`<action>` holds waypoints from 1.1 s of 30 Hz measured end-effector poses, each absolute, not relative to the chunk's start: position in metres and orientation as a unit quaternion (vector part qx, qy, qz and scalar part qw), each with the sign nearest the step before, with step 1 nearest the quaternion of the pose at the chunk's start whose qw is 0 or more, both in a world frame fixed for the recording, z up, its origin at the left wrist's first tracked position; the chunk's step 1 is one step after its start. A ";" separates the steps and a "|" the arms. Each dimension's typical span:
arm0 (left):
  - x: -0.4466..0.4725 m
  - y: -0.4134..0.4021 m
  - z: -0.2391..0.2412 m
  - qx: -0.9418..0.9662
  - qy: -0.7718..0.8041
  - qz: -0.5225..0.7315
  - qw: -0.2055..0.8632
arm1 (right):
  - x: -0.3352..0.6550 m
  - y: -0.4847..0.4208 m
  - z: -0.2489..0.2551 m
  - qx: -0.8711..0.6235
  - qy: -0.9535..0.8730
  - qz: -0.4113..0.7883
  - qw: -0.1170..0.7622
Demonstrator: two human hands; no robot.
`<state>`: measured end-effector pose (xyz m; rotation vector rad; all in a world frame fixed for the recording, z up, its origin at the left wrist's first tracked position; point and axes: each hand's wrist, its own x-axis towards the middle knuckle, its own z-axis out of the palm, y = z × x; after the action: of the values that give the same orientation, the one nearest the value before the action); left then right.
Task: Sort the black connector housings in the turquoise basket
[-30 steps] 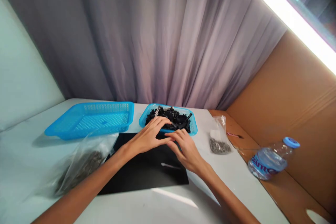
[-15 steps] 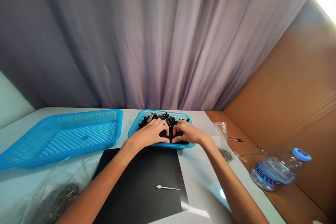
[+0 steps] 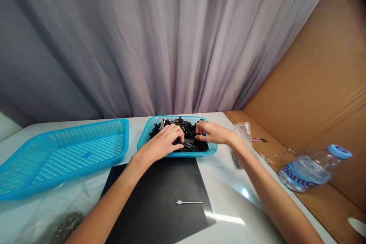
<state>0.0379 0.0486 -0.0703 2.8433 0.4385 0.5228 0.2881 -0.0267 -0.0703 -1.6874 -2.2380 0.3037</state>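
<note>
Both my hands reach into a small blue basket [image 3: 148, 131] heaped with black plastic parts [image 3: 191, 136] at the back of the table. My left hand [image 3: 163, 143] lies over the heap with its fingers curled down into the parts. My right hand [image 3: 211, 131] is at the basket's right side, its fingers pinched on black parts at the top of the heap. What each hand holds, if anything, is hidden among the pieces. A thin metal pin [image 3: 189, 202] lies on the black mat [image 3: 160, 206] in front of the basket.
A larger blue basket [image 3: 65, 152] stands to the left. A clear bag of small metal pieces [image 3: 61, 225] lies at the near left; another bag [image 3: 241, 141] sits right of the small basket. A water bottle [image 3: 311, 169] lies on the cardboard at right. A curtain hangs behind.
My right hand went from the mat into the small basket beside my left, then moved to the basket's right side. The view shifted, so the baskets sit slightly differently in frame.
</note>
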 end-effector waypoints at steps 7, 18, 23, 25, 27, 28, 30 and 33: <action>0.022 0.063 -0.060 0.958 0.196 0.183 0.100 | 0.272 -0.032 -0.062 -0.630 -0.744 -0.043 0.219; 0.018 0.063 -0.060 0.953 0.221 0.188 0.092 | 0.253 -0.026 -0.088 -0.513 -0.839 0.041 0.178; 0.023 0.059 -0.066 0.961 0.211 0.160 0.083 | 0.253 -0.021 -0.092 -0.546 -0.812 -0.052 0.197; 0.025 0.059 -0.068 0.962 0.198 0.170 0.078 | 0.254 -0.019 -0.092 -0.569 -0.793 -0.073 0.203; 0.026 0.060 -0.071 0.962 0.188 0.185 0.074 | 0.255 -0.018 -0.092 -0.590 -0.775 -0.078 0.213; 0.026 0.060 -0.071 0.961 0.186 0.190 0.073 | 0.255 -0.018 -0.091 -0.601 -0.764 -0.079 0.220; 0.027 0.061 -0.071 0.959 0.192 0.196 0.072 | 0.255 -0.019 -0.087 -0.625 -0.740 -0.079 0.236; 0.027 0.063 -0.068 0.957 0.207 0.192 0.064 | 0.252 -0.025 -0.078 -0.638 -0.721 -0.034 0.267</action>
<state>0.0268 0.0627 -0.0683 2.8891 0.6260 0.5809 0.2524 -0.0250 -0.0776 -1.7221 -1.9468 -0.0918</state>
